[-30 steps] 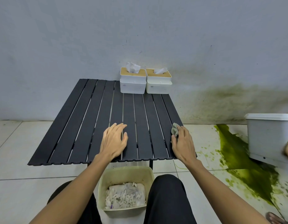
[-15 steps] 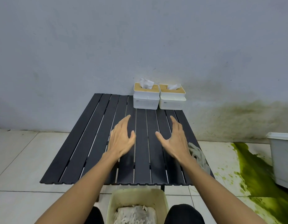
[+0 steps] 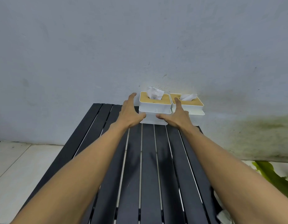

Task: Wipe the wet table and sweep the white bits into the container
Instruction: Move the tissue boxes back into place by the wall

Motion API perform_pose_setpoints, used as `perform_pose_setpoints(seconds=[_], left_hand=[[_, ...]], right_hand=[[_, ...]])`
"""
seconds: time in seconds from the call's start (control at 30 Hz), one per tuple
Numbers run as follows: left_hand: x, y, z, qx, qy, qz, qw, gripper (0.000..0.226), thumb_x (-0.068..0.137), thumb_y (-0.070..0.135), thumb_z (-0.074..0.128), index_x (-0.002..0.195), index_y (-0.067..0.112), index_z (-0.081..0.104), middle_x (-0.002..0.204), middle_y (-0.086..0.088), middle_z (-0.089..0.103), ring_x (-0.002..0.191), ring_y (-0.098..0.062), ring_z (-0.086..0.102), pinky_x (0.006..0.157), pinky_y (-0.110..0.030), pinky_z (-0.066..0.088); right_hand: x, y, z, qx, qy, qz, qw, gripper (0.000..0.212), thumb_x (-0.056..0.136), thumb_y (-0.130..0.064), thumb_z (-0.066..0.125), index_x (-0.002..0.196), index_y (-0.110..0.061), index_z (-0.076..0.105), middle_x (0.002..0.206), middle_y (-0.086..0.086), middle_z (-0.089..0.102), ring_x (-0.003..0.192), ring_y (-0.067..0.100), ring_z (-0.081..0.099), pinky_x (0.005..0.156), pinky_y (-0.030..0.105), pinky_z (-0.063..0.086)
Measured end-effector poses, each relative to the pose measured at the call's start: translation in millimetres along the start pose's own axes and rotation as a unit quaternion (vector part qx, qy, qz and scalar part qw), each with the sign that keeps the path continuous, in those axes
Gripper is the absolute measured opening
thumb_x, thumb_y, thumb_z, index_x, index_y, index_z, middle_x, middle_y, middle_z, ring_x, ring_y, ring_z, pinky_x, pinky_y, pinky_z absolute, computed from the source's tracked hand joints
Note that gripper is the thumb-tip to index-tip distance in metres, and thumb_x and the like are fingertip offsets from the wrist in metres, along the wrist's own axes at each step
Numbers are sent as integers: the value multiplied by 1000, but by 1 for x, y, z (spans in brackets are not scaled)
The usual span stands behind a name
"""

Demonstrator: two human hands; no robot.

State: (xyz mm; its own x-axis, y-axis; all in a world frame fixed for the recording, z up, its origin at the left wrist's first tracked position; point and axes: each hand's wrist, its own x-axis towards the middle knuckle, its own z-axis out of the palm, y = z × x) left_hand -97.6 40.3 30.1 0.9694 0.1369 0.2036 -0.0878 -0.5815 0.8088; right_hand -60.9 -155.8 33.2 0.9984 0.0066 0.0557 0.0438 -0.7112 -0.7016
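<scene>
**Hands at the far end of the table.** We place the left hand (image 3: 129, 113) and right hand (image 3: 178, 114) either side of one tissue box (image 3: 153, 109). The fingers are straight along its walls, thumbs at its front, nothing curled round it (probably to shift it clear for wiping). A second box (image 3: 190, 105) stands just outside the right hand. The table (image 3: 149, 175) runs back beneath both forearms, and a pale cloth (image 3: 224, 215) lies by the right elbow. The container and white bits are out of view. We read no lettering.
</scene>
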Motion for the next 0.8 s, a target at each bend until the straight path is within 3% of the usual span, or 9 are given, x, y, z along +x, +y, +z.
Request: perform_pose_setpoints(seconds=[0.13, 0.3, 0.47, 0.63, 0.8], left_hand=[[36, -9, 19, -5, -74, -22, 997, 93, 80, 18, 71, 152, 25, 13, 142, -9, 41, 115, -20, 46, 83, -27, 40], [60, -25, 45, 2, -88, -47, 995, 100, 78, 19, 73, 154, 26, 8, 142, -9, 40, 116, -24, 48, 84, -28, 41], [69, -37, 63, -15, -61, -52, 997, 96, 81, 15, 71, 154, 24, 9, 139, -10, 42, 112, -25, 53, 74, -21, 42], [69, -46, 71, -22, -5, -42, 999, 87, 81, 15, 65, 153, 20, 16, 139, -9, 45, 116, -28, 55, 86, -27, 46], [64, -53, 57, -16, 23, -34, 999, 82, 80, 16, 67, 150, 20, 25, 139, -8, 45, 115, -28, 55, 94, -33, 48]], right_hand=[[33, 8, 12, -17, -3, -13, 1000, 110, 76, -53, 79, 158, -31, 9, 151, 12, 44, 138, 37, 38, 107, 46, 38], [53, 18, 29, -30, -13, -1, 999, 111, 75, -52, 80, 158, -31, 10, 152, 12, 40, 138, 35, 37, 108, 45, 38], [57, 26, 44, 3, 30, 2, 1000, 95, 76, -42, 78, 152, -26, 24, 139, 15, 46, 131, 35, 40, 102, 39, 40], [50, 30, 54, 9, 81, -30, 996, 76, 81, -35, 72, 145, -22, 34, 126, 15, 54, 124, 35, 41, 94, 37, 41], [43, 20, 62, 7, 100, -65, 993, 69, 84, -35, 73, 142, -20, 40, 130, 12, 54, 125, 34, 42, 98, 40, 41]])
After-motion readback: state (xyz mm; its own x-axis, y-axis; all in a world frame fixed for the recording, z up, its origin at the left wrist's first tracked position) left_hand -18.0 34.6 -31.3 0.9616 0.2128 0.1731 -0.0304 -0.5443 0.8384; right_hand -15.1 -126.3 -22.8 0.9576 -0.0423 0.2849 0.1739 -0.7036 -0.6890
